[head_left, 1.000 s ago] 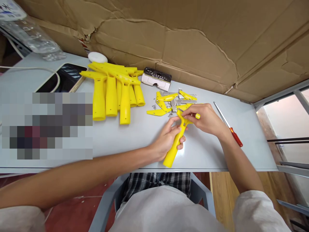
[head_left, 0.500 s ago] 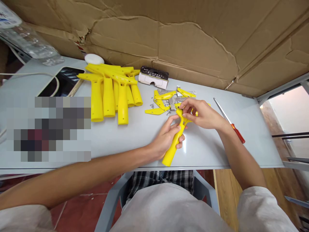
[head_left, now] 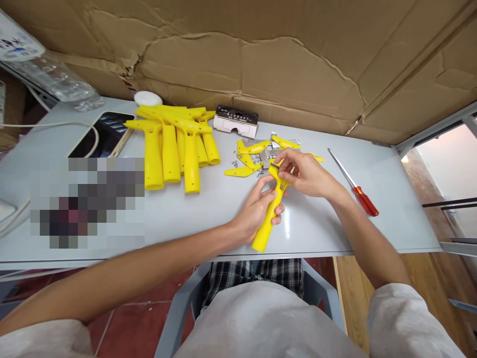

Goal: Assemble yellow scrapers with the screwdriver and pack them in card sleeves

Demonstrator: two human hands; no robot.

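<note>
The yellow handle (head_left: 264,231) is held close to the front edge of the tabletop (head_left: 402,214), a bit right of the middle. Its bottom end points at that front edge, and its wide head points to the back edge. The left hand (head_left: 256,206) is wrapped tight around the tube, thumb on one side and fingertips peeking out on the other. The right hand (head_left: 303,174) is up at the head, with thumb and first finger bent close together by a thin dark strip (head_left: 275,165). I cannot tell if they pinch the strip or only touch it

To do this bit well, I think the left hand should hold the tube very still, so the head does not twist. The right fingers should push softly and stay off the strip's edge, as it may be sharp. It would be good to work away from the small screws (head_left: 234,164) and flat yellow pieces (head_left: 238,172) near the back edge, so nothing gets knocked. The red screwdriver (head_left: 365,200) lies nearer the right edge, out of the way
</note>
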